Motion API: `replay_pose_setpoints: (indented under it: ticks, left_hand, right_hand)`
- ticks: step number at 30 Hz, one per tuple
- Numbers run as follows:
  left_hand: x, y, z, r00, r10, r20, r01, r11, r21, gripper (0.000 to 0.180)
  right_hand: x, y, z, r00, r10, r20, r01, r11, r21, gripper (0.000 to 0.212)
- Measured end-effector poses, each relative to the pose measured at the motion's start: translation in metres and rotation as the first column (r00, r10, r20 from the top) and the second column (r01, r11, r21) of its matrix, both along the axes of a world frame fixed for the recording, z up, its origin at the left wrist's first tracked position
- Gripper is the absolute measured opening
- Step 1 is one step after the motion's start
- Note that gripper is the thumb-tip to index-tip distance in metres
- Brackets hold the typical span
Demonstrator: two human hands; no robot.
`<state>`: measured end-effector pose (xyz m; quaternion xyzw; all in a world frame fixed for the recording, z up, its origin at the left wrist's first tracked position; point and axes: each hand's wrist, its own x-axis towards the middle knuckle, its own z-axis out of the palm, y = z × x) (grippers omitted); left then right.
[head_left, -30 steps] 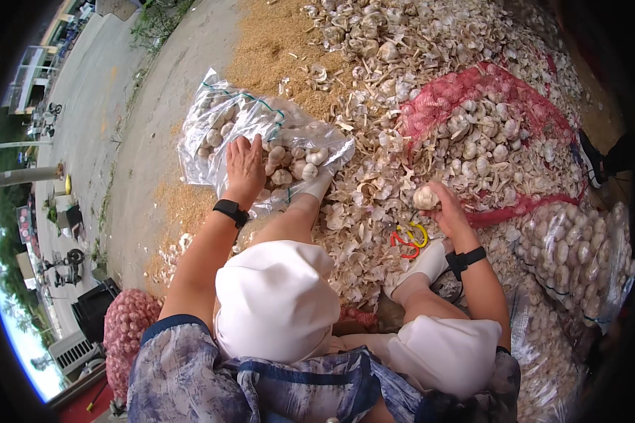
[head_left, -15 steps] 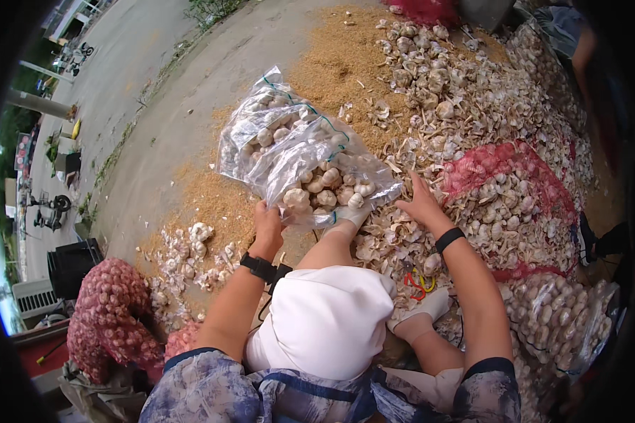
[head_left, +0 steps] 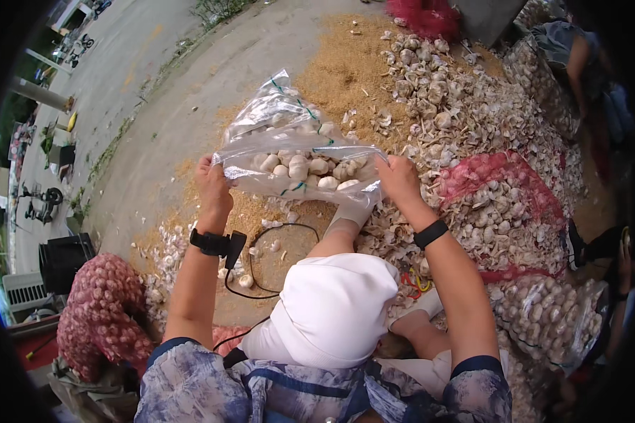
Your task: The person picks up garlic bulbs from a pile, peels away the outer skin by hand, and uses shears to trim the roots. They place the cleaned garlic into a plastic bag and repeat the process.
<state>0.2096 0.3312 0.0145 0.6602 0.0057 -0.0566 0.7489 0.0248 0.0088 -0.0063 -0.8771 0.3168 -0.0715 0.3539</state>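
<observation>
1. Clear plastic bag of garlic bulbs is lifted off the ground in front of the person, stretched between both hands at about the middle of the view, its mouth edge held wide.
2. At the far left, a red mesh sack full of garlic lies on the ground beside a dark crate.
3. The left hand, wearing a black wristband with a cable hanging from it, has its grip closed on the bag's left edge, fingers curled over the plastic.
4. Below the bag, the person's white-clad knee is raised, and a white-socked foot rests on the husk-strewn ground.
5. The right hand, also with a black wristband, has its grip pinched tight on the bag's right edge.
6. To the right lies a wide heap of loose garlic and papery skins, with an opened red net of bulbs spread on it.
7. At the lower right, another clear bag packed with garlic sits on the ground.
</observation>
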Motion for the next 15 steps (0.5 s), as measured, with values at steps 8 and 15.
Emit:
replay_pose_setpoints:
  ticks: [8,15]
  left_hand:
    - [0.045,0.044,0.077,0.998,-0.058,0.036,0.052,0.987,0.150,0.017]
    - [-0.020,0.035,0.010,0.974,-0.215,-0.072,0.223,0.853,0.472,0.028]
  right_hand:
    - [0.012,0.028,0.096,0.913,0.105,0.393,-0.195,0.961,0.194,0.056]
    - [0.008,0.031,0.085,0.963,0.172,0.206,-0.167,0.985,-0.038,0.066]
